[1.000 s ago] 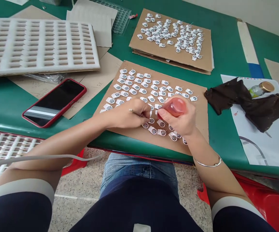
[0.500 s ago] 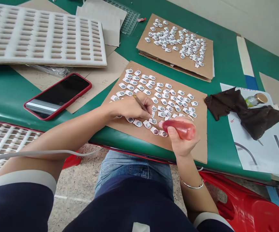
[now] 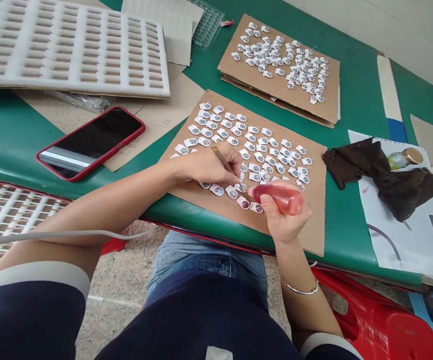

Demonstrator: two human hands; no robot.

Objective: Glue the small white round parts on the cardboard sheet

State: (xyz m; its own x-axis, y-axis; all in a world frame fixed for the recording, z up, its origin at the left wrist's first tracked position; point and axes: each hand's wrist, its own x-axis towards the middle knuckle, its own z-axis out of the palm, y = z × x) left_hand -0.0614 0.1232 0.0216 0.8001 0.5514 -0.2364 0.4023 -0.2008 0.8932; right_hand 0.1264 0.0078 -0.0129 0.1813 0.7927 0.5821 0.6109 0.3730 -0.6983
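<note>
A pair of tweezers (image 3: pixel 224 161) is pinched in my left hand (image 3: pixel 213 164), its tip down at one of the small white pieces with round silvery centres (image 3: pixel 240 187). My right hand (image 3: pixel 287 220) is wrapped round a red squeeze bottle (image 3: pixel 278 198), whose pale nozzle points left at that same piece. Two pieces just below the nozzle have dark red centres (image 3: pixel 245 203). Many more such pieces lie in rough rows on a cardboard sheet (image 3: pixel 302 235) under both hands; some are hidden by my left hand.
Behind is a cardboard stack (image 3: pixel 231 67) bearing similar pieces. To the left lie a red-cased phone (image 3: pixel 92 142) and a white slotted foam tray (image 3: pixel 72 80). A dark cloth (image 3: pixel 355 160) and small glass bottle (image 3: pixel 406 157) rest on white paper at right.
The view has shifted slightly, so the table sits a little differently in it. Both hands keep their grips, and the bottle's nozzle and tweezers stay close together over the same piece.
</note>
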